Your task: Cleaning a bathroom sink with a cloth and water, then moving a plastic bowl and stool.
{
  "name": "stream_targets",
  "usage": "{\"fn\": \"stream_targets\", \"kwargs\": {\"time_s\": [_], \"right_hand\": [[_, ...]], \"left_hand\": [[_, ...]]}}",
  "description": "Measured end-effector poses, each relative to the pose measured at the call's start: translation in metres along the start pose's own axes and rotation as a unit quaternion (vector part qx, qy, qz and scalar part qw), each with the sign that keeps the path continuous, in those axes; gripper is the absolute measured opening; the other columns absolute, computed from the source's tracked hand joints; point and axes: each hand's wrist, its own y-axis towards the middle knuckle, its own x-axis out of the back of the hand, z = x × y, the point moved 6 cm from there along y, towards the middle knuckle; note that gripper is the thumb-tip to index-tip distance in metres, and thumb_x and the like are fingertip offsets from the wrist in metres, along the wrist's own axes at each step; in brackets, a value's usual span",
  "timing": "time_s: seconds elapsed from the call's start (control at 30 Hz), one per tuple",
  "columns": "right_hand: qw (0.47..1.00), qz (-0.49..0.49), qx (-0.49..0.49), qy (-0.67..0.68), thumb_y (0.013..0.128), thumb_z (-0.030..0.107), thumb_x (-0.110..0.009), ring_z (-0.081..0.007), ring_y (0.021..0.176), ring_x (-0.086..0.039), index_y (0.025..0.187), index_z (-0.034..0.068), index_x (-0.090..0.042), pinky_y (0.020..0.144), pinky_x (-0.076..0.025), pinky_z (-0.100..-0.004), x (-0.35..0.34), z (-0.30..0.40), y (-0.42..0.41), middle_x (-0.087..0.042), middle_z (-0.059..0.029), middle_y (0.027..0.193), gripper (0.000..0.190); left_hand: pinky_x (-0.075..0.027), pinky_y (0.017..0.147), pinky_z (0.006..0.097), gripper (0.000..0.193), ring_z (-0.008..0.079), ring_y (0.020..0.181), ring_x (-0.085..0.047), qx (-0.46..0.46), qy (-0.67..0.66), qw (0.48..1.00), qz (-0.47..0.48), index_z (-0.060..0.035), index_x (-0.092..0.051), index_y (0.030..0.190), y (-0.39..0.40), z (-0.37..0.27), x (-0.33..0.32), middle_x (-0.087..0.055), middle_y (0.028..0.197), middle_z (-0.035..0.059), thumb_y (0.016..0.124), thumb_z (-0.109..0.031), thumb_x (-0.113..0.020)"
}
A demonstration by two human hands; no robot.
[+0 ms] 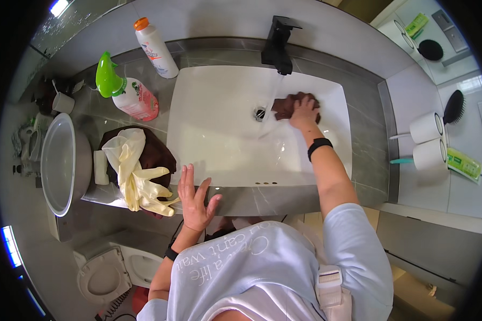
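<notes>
My right hand (305,112) presses a wet brown cloth (285,107) against the right side of the white sink (221,152), fingers spread over it. Water runs from the black faucet (280,48) in a thin stream beside the cloth, near the drain (260,114). Over the sink's front left corner, my left hand (197,200) is held with fingers apart and nothing in it. Close to its left lies a pair of pale yellow rubber gloves (134,180), heaped on a dark brown cloth (158,150) on the counter.
A spray bottle with a green trigger (134,98) and a white bottle with an orange cap (156,52) stand left of the sink. A grey basin (82,160) is at the far left. White cups (427,154) and a hairbrush (454,106) are on the right wall. A toilet (104,277) sits lower left.
</notes>
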Motion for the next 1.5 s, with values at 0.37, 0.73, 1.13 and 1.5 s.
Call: {"fn": "stream_targets", "kwargs": {"time_s": [0.37, 0.73, 1.13, 1.5], "right_hand": [[0.881, 0.297, 0.326, 0.169, 0.069, 0.017, -0.065, -0.0303, 0.094, -0.056, 0.102, 0.008, -0.061, 0.080, -0.044, -0.0385, -0.006, 0.020, -0.075, -0.062, -0.0134, 0.099, 0.035], [0.998, -0.028, 0.010, 0.054, 0.075, 0.022, -0.055, -0.0323, 0.130, -0.022, 0.130, 0.017, -0.039, 0.099, -0.029, -0.0513, 0.056, -0.103, -0.012, -0.021, -0.0084, 0.144, 0.057], [0.952, 0.156, 0.249, -0.086, 0.073, 0.011, -0.051, -0.0404, 0.108, -0.039, 0.108, 0.008, -0.057, 0.086, -0.043, -0.0458, 0.008, -0.052, -0.136, -0.039, -0.0194, 0.120, 0.036], [0.821, 0.331, 0.430, 0.180, 0.065, 0.004, -0.052, -0.0316, 0.095, -0.055, 0.102, 0.007, -0.058, 0.077, -0.044, -0.0384, 0.030, 0.119, -0.165, -0.061, -0.0146, 0.099, 0.037]], "left_hand": [[-0.026, 0.097, 0.0499, 0.041, 0.0423, 0.126, -0.027, -0.003, -0.008, 1.000, -0.015, -0.0030, -0.058, 0.102, 0.001, -0.001, 0.001, -0.029, 0.137, 0.0229, 0.080, -0.037, -0.059], [-0.025, 0.098, 0.0488, 0.042, 0.0410, 0.126, -0.027, 0.000, 0.015, 1.000, -0.001, -0.0025, -0.058, 0.101, 0.000, -0.003, -0.001, -0.029, 0.137, 0.0221, 0.081, -0.039, -0.056], [-0.027, 0.098, 0.0481, 0.040, 0.0404, 0.126, -0.027, 0.015, 0.006, 1.000, -0.026, -0.0031, -0.059, 0.101, -0.003, 0.002, 0.001, -0.029, 0.137, 0.0215, 0.078, -0.036, -0.061], [-0.026, 0.099, 0.0478, 0.041, 0.0397, 0.127, -0.026, 0.013, 0.010, 1.000, -0.014, -0.0042, -0.059, 0.100, -0.002, -0.001, 0.002, -0.029, 0.138, 0.0197, 0.080, -0.040, -0.058]]}}
